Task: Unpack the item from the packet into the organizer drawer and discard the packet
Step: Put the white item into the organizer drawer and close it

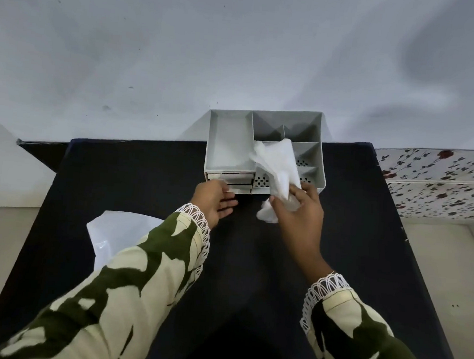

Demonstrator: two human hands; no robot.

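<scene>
**Presently: Packet Held at Organizer, Drawer Being Reached**

A dark bench (252, 264) is seen carrying a grey organizer (227, 139) at its far edge. The right hand (298, 211) is closed around a crumpled white packet (276, 165), raised before the compartments, presumably for emptying. The left hand (214, 203), open and empty, is set at the small drawer (230, 176), presumably to pull it. The item cannot be made out. No legible writing is found.

a black table (352, 243) carries a grey organizer (227, 139) at its far edge and a white bag (114, 235) near left.
</scene>
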